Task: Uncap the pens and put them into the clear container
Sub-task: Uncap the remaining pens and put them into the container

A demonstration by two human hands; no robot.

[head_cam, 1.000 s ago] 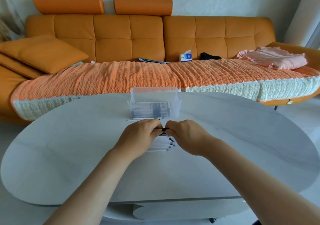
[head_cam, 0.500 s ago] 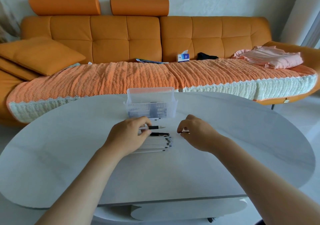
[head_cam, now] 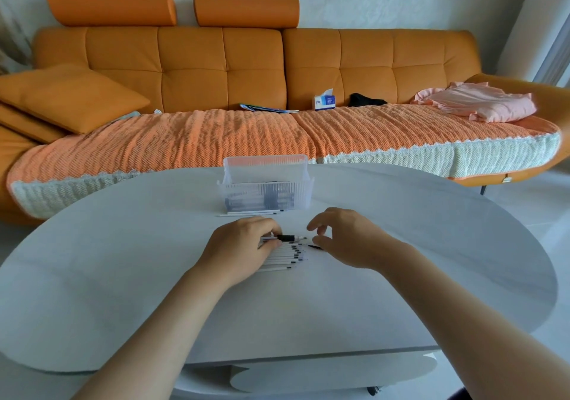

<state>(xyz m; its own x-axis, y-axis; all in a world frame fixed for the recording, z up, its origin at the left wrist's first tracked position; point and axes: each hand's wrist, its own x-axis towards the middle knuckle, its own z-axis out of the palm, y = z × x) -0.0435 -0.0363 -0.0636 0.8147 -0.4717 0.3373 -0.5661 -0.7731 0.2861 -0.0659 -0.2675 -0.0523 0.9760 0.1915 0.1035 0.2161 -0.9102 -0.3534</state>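
**White pen bared, clear container waiting**

The left hand pinches the white barrel of one pen. Its black grip section and metal tip are exposed and point to the person's right. The right hand hovers just beyond that tip, fingers loosely curled and thumb and forefinger parted, gripping nothing that can be made out. A small black cap lies on the desk at the tip of the thumb.

The step in hand is judged to be the transfer of this bared pen. To do it well, the left hand should first lift the pen clear of the row of pens that lies under and just beside its fingers, so that the row is not scattered. It should then carry the pen forward over the container's near wall and lower it lengthwise, parallel with the pens visible inside, rather than drop it tip first. The cap is best left aside on the desk, away from the row.

The container stands on the desk straight ahead of both hands and apart from them. One loose pen lies along its near base. The held pen sits between the two hands, above the far edge of the row.
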